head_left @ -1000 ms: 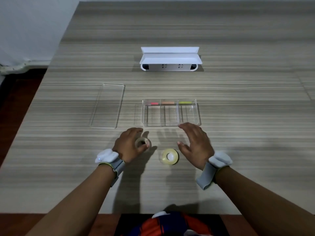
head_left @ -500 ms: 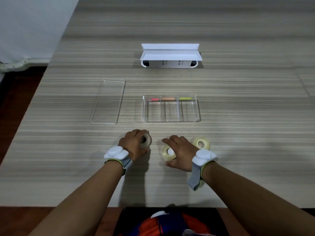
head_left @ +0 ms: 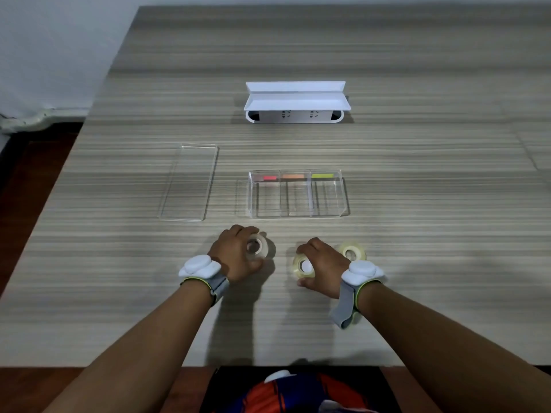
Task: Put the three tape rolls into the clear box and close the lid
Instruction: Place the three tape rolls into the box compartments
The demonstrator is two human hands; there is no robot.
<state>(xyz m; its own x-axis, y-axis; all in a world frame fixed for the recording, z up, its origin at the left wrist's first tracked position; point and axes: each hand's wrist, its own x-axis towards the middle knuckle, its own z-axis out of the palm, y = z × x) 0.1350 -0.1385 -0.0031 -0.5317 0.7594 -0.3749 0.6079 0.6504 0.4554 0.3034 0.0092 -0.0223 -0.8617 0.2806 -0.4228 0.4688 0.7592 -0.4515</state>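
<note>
The clear box (head_left: 298, 214) stands open mid-table, split into three compartments with red, orange and yellow-green strips along its far wall. Its clear lid (head_left: 190, 181) lies flat to the left of it. My left hand (head_left: 238, 256) grips a whitish tape roll (head_left: 258, 245), tilted up on its edge just in front of the box's left end. My right hand (head_left: 323, 268) closes over a yellowish tape roll (head_left: 301, 266) lying on the table. A third yellowish tape roll (head_left: 353, 250) lies flat just beyond my right wrist, untouched.
A white holder (head_left: 295, 102) with a raised flap stands further back behind the box. The table's left edge (head_left: 68, 162) drops to a dark floor, and the near edge runs just below my forearms.
My right hand has pulled back from the box and come down over the middle roll, uncovering the third roll on the right. My left hand has kept its roll, tipping it up.
</note>
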